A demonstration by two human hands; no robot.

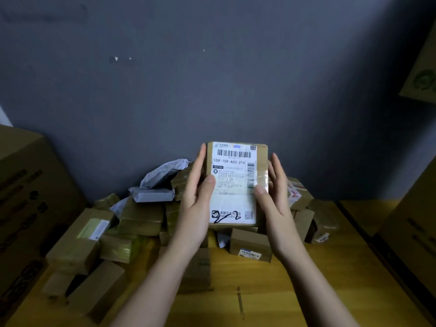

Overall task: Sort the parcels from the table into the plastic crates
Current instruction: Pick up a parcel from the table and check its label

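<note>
A flat brown cardboard parcel [236,185] with a white shipping label facing me is held upright above the table. My left hand [197,201] grips its left edge, thumb on the label. My right hand [273,197] holds the right edge with the thumb on the front. Behind and below it lies a heap of brown taped parcels [141,218] and grey plastic mailer bags [154,193] on the wooden table [295,291]. No plastic crate is in view.
A large cardboard box [28,197] stands at the left of the table and another one [410,232] at the right. A dark grey wall [212,79] rises right behind the heap. A small box with a barcode [251,247] lies below the held parcel.
</note>
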